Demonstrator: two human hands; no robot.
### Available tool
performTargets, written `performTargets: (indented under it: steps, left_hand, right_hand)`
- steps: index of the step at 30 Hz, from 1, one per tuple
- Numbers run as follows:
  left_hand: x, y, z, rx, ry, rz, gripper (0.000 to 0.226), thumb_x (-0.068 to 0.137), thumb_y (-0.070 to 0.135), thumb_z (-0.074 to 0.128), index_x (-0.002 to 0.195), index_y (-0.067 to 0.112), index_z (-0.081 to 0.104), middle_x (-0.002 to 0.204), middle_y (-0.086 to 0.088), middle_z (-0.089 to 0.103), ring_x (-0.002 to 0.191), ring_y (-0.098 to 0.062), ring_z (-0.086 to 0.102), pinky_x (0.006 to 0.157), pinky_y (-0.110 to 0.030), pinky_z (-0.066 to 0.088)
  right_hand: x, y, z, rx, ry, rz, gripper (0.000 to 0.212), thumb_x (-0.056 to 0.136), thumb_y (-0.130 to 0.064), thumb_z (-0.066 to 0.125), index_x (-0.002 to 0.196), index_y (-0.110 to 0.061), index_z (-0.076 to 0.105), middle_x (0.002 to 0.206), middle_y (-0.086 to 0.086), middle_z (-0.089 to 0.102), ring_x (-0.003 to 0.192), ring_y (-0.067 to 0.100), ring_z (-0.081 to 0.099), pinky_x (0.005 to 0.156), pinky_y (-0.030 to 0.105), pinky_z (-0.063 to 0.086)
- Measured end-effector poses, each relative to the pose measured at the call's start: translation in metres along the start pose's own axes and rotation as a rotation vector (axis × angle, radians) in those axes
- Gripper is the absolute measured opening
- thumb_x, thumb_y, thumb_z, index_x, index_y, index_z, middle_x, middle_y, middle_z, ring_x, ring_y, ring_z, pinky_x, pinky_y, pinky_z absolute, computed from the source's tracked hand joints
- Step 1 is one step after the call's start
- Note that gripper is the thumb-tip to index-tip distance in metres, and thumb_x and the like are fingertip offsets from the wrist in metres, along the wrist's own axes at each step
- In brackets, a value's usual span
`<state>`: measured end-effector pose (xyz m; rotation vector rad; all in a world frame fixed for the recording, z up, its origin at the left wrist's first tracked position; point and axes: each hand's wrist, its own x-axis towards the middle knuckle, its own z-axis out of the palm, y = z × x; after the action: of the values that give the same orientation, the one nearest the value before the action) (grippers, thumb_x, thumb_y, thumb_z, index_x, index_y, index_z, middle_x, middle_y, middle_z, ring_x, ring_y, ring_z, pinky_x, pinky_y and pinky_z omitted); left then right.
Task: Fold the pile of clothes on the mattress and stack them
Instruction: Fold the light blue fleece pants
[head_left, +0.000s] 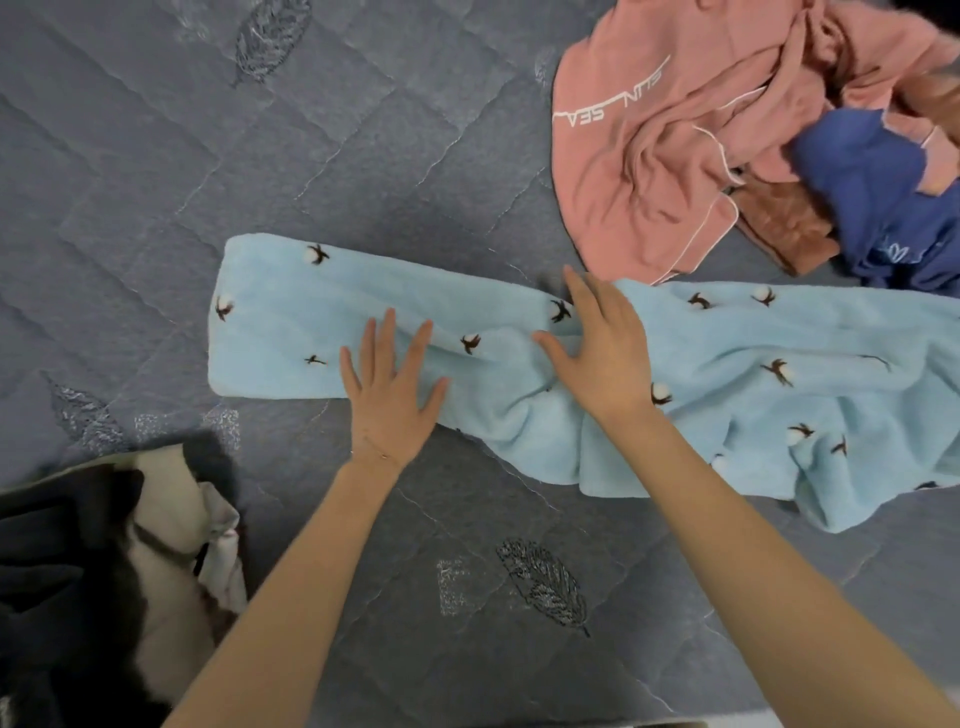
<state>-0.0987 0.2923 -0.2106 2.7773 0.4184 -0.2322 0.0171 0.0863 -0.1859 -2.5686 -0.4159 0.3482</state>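
Note:
A light blue fleece garment (291, 322) with small cotton-flower prints lies stretched across the grey quilted mattress (156, 156). Its left part is flat and its right part is rumpled. My left hand (389, 395) lies flat on the garment's lower edge with fingers spread. My right hand (602, 348) presses flat on its middle, fingers straight. At the top right is a pile: a pink garment (660, 156) with white lettering, a dark blue one (883, 197) and a brown one (784, 228).
Dark and beige clothes (114, 561) lie at the bottom left of the mattress. Open quilted surface spreads across the upper left and in front of the blue garment, between my arms.

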Motion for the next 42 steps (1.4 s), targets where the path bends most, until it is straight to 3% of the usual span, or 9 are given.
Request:
performTargets:
  steps: [8, 14, 18, 29, 32, 34, 35, 39, 42]
  left_hand:
    - [0.002, 0.114, 0.015, 0.027, 0.046, 0.104, 0.064, 0.091, 0.058, 0.037, 0.147, 0.026, 0.037, 0.157, -0.012, 0.022, 0.146, -0.034, 0.017, 0.115, -0.058, 0.009]
    - [-0.010, 0.201, 0.037, -0.038, 0.040, 0.143, 0.068, 0.090, 0.058, 0.049, 0.148, 0.026, 0.034, 0.158, -0.012, 0.020, 0.146, -0.032, 0.017, 0.116, -0.056, 0.010]
    - [-0.023, 0.258, 0.053, -0.079, 0.037, 0.229, 0.065, 0.091, 0.055, 0.045, 0.147, 0.023, 0.037, 0.157, -0.014, 0.023, 0.145, -0.034, 0.020, 0.115, -0.057, 0.016]
    - [-0.035, 0.363, 0.085, -0.101, 0.046, 0.424, 0.053, 0.091, 0.042, 0.056, 0.138, 0.018, 0.051, 0.149, -0.015, 0.039, 0.139, -0.037, 0.033, 0.112, -0.059, 0.025]
    - [-0.037, 0.380, 0.088, -0.144, 0.017, 0.432, 0.053, 0.087, 0.035, 0.067, 0.135, 0.014, 0.055, 0.146, -0.012, 0.044, 0.139, -0.035, 0.035, 0.113, -0.059, 0.024]
    - [-0.038, 0.389, 0.087, -0.233, -0.037, 0.428, 0.051, 0.088, 0.030, 0.067, 0.133, 0.009, 0.054, 0.143, -0.012, 0.048, 0.137, -0.035, 0.036, 0.113, -0.055, 0.027]
    - [-0.038, 0.393, 0.086, -0.290, -0.065, 0.418, 0.050, 0.089, 0.028, 0.065, 0.133, 0.006, 0.053, 0.141, -0.013, 0.049, 0.136, -0.035, 0.038, 0.113, -0.052, 0.030]
    - [-0.037, 0.407, 0.077, -0.575, -0.140, 0.273, 0.051, 0.093, 0.028, 0.061, 0.136, 0.005, 0.049, 0.137, -0.007, 0.053, 0.128, -0.023, 0.046, 0.109, -0.036, 0.035]
    - [-0.037, 0.418, 0.064, -0.985, -0.386, -0.019, 0.053, 0.094, 0.036, 0.057, 0.142, 0.022, 0.038, 0.139, 0.016, 0.047, 0.127, 0.004, 0.043, 0.107, -0.019, 0.036]
  right_hand:
    - [-0.026, 0.058, -0.060, -0.074, 0.062, 0.043, 0.074, 0.090, -0.049, 0.060, 0.149, -0.013, 0.035, 0.154, 0.013, 0.034, 0.145, 0.033, 0.025, 0.119, 0.043, 0.018]
    - [-0.062, 0.147, -0.123, -0.055, 0.122, 0.206, 0.073, 0.087, -0.047, 0.064, 0.148, -0.015, 0.037, 0.154, 0.015, 0.032, 0.147, 0.034, 0.019, 0.119, 0.048, 0.016]
    - [-0.082, 0.196, -0.150, -0.046, 0.156, 0.278, 0.071, 0.090, -0.046, 0.062, 0.148, -0.015, 0.037, 0.154, 0.016, 0.032, 0.146, 0.035, 0.020, 0.119, 0.047, 0.016]
    - [-0.102, 0.279, -0.185, -0.081, 0.130, 0.485, 0.069, 0.095, -0.039, 0.057, 0.151, -0.010, 0.030, 0.154, 0.024, 0.026, 0.144, 0.037, 0.022, 0.115, 0.048, 0.021]
    - [-0.103, 0.291, -0.188, 0.012, 0.128, 0.512, 0.058, 0.093, -0.035, 0.061, 0.140, -0.006, 0.044, 0.130, 0.022, 0.053, 0.123, 0.040, 0.045, 0.100, 0.048, 0.037]
    - [-0.103, 0.294, -0.190, 0.083, 0.164, 0.476, 0.032, 0.091, -0.033, 0.061, 0.103, -0.004, 0.063, 0.089, 0.015, 0.063, 0.090, 0.035, 0.056, 0.075, 0.044, 0.043]
    - [-0.102, 0.293, -0.191, 0.135, 0.180, 0.472, 0.027, 0.090, -0.031, 0.062, 0.085, -0.005, 0.061, 0.074, 0.010, 0.058, 0.076, 0.030, 0.054, 0.066, 0.039, 0.040]
    - [-0.101, 0.269, -0.192, 0.398, 0.247, 0.501, 0.026, 0.089, -0.028, 0.067, 0.072, -0.011, 0.056, 0.062, -0.007, 0.051, 0.056, 0.006, 0.045, 0.054, 0.016, 0.035]
    - [-0.099, 0.236, -0.190, 0.701, 0.163, 0.483, 0.032, 0.094, -0.025, 0.061, 0.065, -0.014, 0.056, 0.053, -0.013, 0.048, 0.053, 0.002, 0.043, 0.054, 0.016, 0.036]
